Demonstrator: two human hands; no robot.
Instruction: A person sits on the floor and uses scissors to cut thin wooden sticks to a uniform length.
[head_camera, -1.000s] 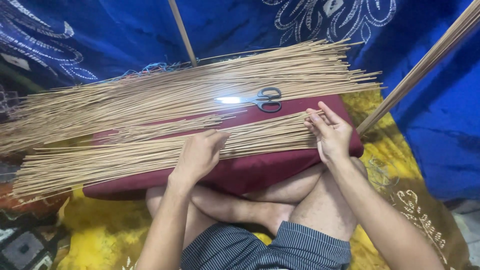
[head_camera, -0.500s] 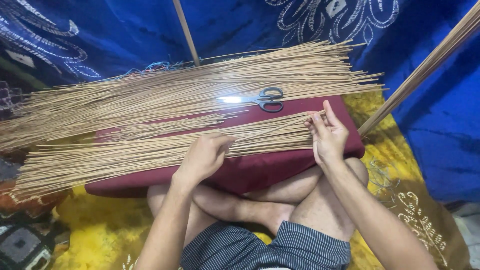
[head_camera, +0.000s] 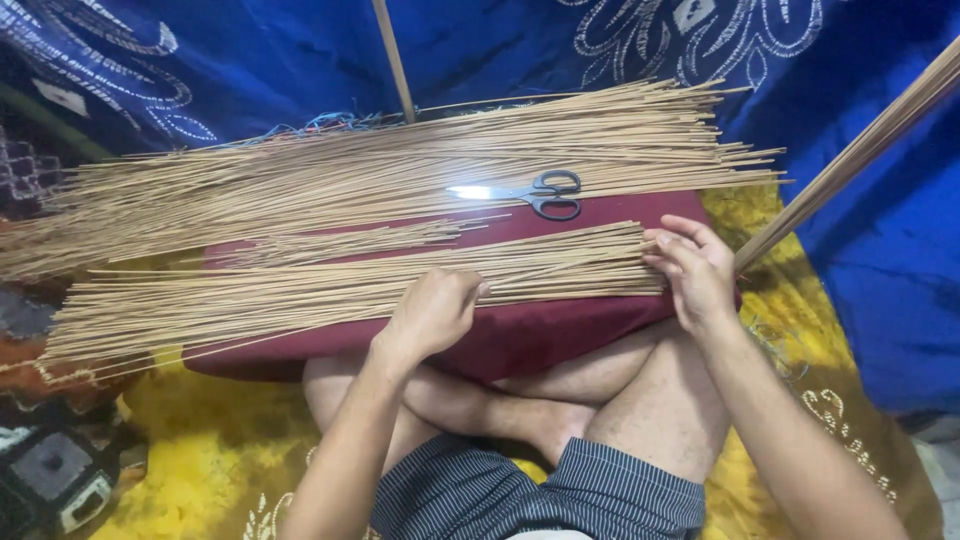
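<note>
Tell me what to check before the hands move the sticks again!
1. Left hand on the near sticks: ok, it rests on them.
2. Right hand at the stick ends: ok, fingertips touch the ends.
3. Near stick ends even on the right: cannot tell, the hand hides them.
4. Scissors away from both hands: ok, they lie shut on the far pile.
5. Sticks sitting on the red pad: ok, though their left ends hang past it.

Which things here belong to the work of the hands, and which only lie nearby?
In use: left hand, right hand, near stick bundle, maroon cushion.
Lying about: scissors, far stick pile, leaning sticks.
</note>
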